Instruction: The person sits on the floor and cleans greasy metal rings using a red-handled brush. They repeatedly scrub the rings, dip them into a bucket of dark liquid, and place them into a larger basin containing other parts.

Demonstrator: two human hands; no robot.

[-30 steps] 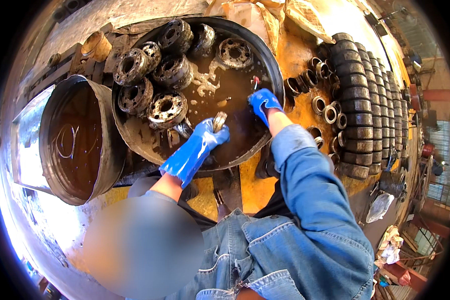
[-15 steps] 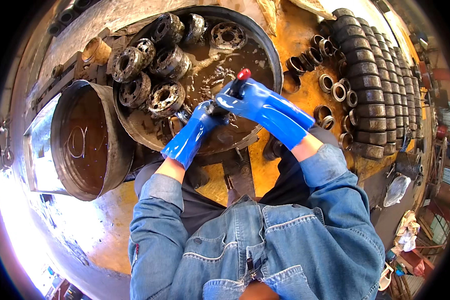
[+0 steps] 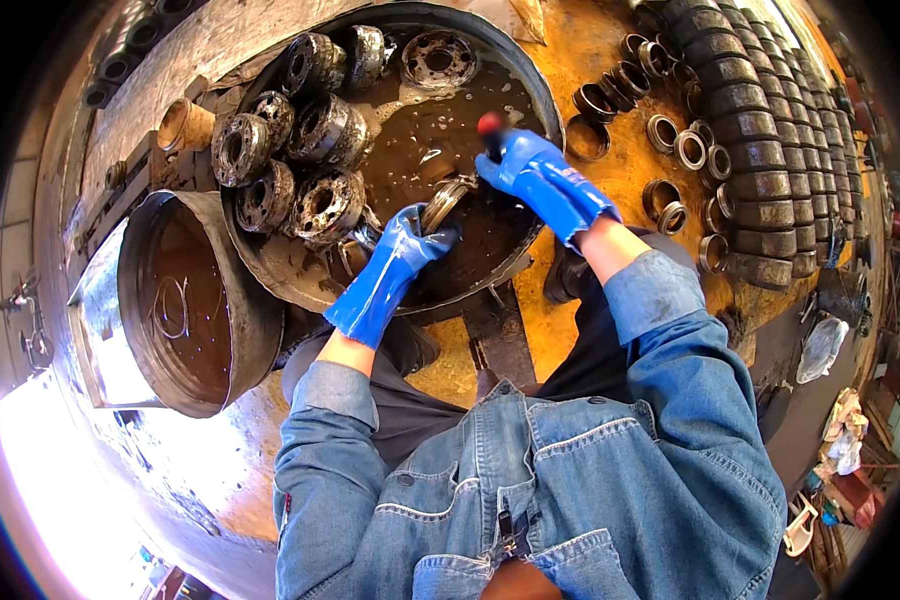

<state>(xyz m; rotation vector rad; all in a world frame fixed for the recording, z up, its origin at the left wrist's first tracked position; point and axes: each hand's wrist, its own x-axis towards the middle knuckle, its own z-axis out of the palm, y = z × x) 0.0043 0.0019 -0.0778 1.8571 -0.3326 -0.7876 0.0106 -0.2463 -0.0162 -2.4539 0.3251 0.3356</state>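
My left hand (image 3: pixel 402 250), in a wet blue rubber glove, is closed on a metal ring (image 3: pixel 442 206) and holds it tilted over the round tub (image 3: pixel 548 95) of brown liquid. My right hand (image 3: pixel 538 172), gloved the same way, grips a tool by its dark handle with a red end (image 3: pixel 490 124). The tool's working end is hidden or blurred, so its kind does not show. The right fist sits just right of the ring. Several grimy wheel-shaped metal parts (image 3: pixel 328 203) are piled at the tub's left, and another lone wheel-shaped part (image 3: pixel 440 60) lies toward the back.
An open metal drum (image 3: pixel 253 335) with brown liquid and a looped wire stands at the left. A tan bucket (image 3: pixel 185 126) is behind it. Loose metal rings (image 3: pixel 689 150) lie on the yellowish floor at right, beside tall rows of stacked dark cylindrical parts (image 3: pixel 755 155).
My hands have drawn apart: the right moved slightly right with the tool, so the ring in my left hand now shows. The view has shifted slightly.
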